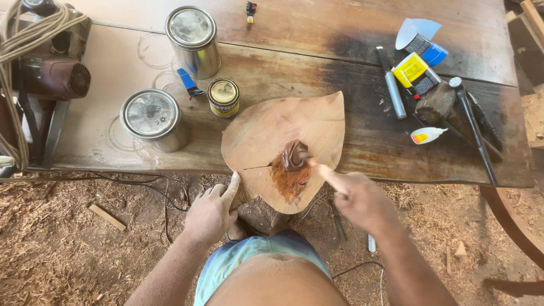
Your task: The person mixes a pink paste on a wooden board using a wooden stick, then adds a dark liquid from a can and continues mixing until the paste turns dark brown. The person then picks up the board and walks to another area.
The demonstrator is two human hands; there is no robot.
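My right hand (362, 201) pinches a brown cloth wad (293, 154) just ahead on the leaf-shaped wooden board (266, 127); my left hand (212, 211) grips its near-left edge.

A woodworking workshop: a worn plank workbench (340, 62) stands over a floor of sawdust and wood chips (68, 249), with metal cans (153, 119), glue bottles (428, 135) and a power tool (54, 76) on it.

Both arms are bare, no sleeves, rings or watch; behind the left hand (212, 212), light blue-green shorts (258, 258); torso unclothed.
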